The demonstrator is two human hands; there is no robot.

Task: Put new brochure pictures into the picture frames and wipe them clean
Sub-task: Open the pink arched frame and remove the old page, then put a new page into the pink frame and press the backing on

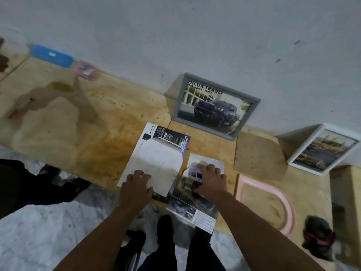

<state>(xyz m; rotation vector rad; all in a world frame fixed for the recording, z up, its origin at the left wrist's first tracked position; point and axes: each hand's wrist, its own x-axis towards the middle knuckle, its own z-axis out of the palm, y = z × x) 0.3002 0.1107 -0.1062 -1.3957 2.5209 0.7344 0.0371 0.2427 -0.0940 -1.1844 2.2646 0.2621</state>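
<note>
Head view shows me my left hand (136, 184) pressing spread fingers on a pale sheet (154, 163) over the open brochure (172, 137) at the desk (88, 133) edge. My right hand (210, 179) lies, fingers bent, on a cut-out truck picture (203, 165); I cannot tell if it pinches it. Behind, a grey picture frame (216, 104) leans on the wall (175, 36).

Bare forearms, black trousers (195, 255), black shoes (164, 225).

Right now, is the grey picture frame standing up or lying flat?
Standing up, tilted back. The grey picture frame leans against the wall.
</note>
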